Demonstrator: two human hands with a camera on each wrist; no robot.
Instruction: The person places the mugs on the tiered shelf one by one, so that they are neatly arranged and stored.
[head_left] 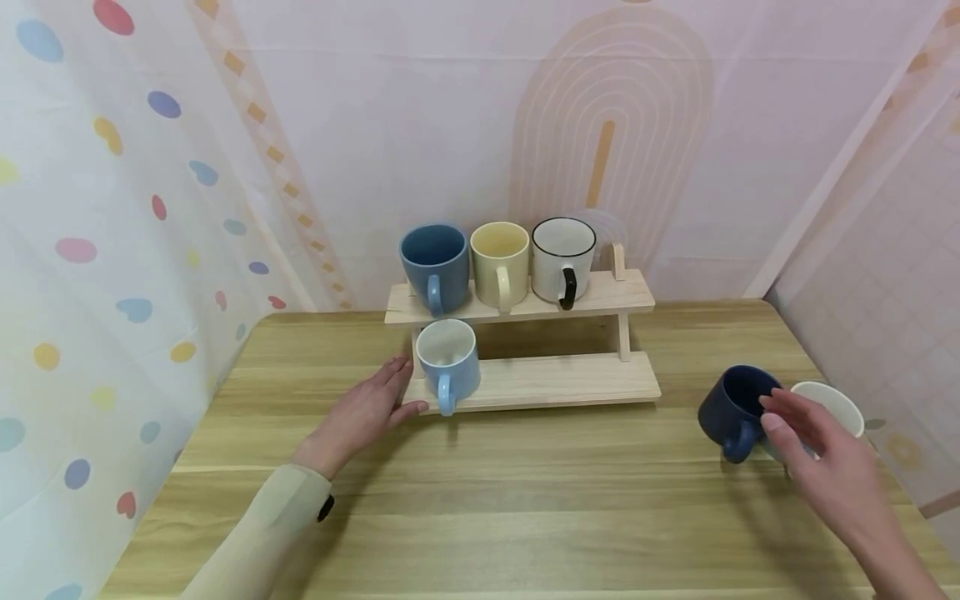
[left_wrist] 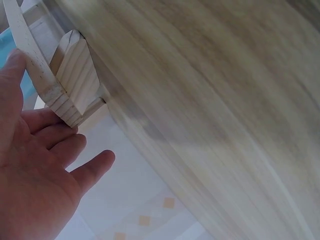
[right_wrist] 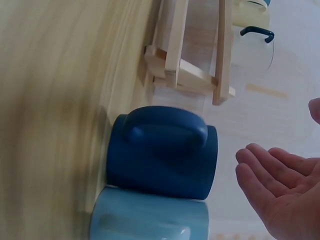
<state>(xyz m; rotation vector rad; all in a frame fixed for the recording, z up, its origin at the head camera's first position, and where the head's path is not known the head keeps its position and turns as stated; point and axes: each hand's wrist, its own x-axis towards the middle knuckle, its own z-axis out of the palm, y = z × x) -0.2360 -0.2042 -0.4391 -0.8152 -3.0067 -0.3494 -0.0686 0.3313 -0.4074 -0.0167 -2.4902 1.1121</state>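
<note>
My left hand (head_left: 367, 406) grips the left end of a two-tier wooden shelf (head_left: 562, 380), thumb along the front edge and fingers around the end. Near that hand, on the lower tier, stands a light blue mug (head_left: 450, 362). On the upper tier stand a blue mug (head_left: 437, 265), a yellow mug (head_left: 500, 265) and a white mug with a black rim and handle (head_left: 558, 260). My right hand (head_left: 832, 458), fingers loosely extended, hovers over a navy mug (right_wrist: 162, 160) and a light blue mug with a pale inside (right_wrist: 150, 215), standing side by side on the table.
The wood-grain table (head_left: 525, 508) reaches back to a patterned curtain (head_left: 405, 117). Another curtain with coloured spots (head_left: 112, 250) hangs along the left side, and a pale curtain (head_left: 892, 275) borders the right edge near the two table mugs.
</note>
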